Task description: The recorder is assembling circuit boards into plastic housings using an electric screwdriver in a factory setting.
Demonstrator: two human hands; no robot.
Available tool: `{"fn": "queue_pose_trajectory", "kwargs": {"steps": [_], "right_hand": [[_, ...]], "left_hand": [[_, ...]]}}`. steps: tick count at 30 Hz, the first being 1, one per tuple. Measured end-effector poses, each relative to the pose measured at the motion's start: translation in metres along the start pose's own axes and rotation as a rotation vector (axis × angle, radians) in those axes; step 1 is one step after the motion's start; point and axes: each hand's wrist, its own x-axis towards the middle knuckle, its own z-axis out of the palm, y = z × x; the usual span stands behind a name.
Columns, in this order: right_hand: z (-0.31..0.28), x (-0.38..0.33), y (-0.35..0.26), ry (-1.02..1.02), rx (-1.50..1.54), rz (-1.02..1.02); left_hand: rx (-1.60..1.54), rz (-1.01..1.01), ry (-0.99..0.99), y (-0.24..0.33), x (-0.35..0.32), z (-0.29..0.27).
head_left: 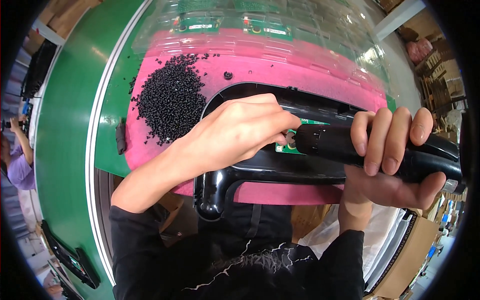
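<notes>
Right hand (pixel 395 160) clenched around black electric screwdriver (pixel 370 147), right of centre. Left hand (pixel 240 132) pinching at the tip over green circuit board (pixel 295 146) inside black plastic housing (pixel 260 170), mid-frame. Best kept square to the board, tip steadied, pressure light. Loose black screws (pixel 170 100) upper left on pink mat (pixel 300 70).

A screw pile (pixel 171 97) lies left of the housing (pixel 260 167) on the mat (pixel 310 75).
</notes>
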Motion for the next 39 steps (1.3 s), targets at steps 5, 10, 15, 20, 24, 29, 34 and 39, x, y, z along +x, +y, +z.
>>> {"fn": "queue_pose_trajectory", "kwargs": {"steps": [5,10,15,20,24,29,34,39], "right_hand": [[0.002,-0.003,0.003,-0.012,-0.007,0.014],[0.008,-0.002,0.009,0.062,-0.064,0.108],[0.011,-0.006,0.009,0.109,-0.247,0.185],[0.014,-0.005,0.017,0.097,-0.281,0.227],[0.013,-0.006,0.018,0.002,-0.269,0.240],[0.022,-0.005,0.022,-0.041,-0.246,0.332],[0.026,-0.008,0.027,-0.001,-0.270,0.290],[0.014,-0.011,0.027,0.016,-0.230,0.157]], "left_hand": [[-0.071,-0.022,0.002,-0.001,-0.002,-0.002],[0.091,-0.095,-0.020,-0.001,-0.006,-0.001],[0.163,-0.163,0.054,-0.002,-0.005,-0.003],[0.151,-0.159,-0.032,-0.001,-0.006,-0.003],[0.150,-0.164,-0.038,-0.001,-0.006,-0.001],[0.259,-0.145,-0.049,0.001,-0.010,0.001],[0.355,-0.136,-0.057,0.009,-0.010,-0.004],[0.291,-0.157,-0.083,0.005,-0.013,-0.004]]}}
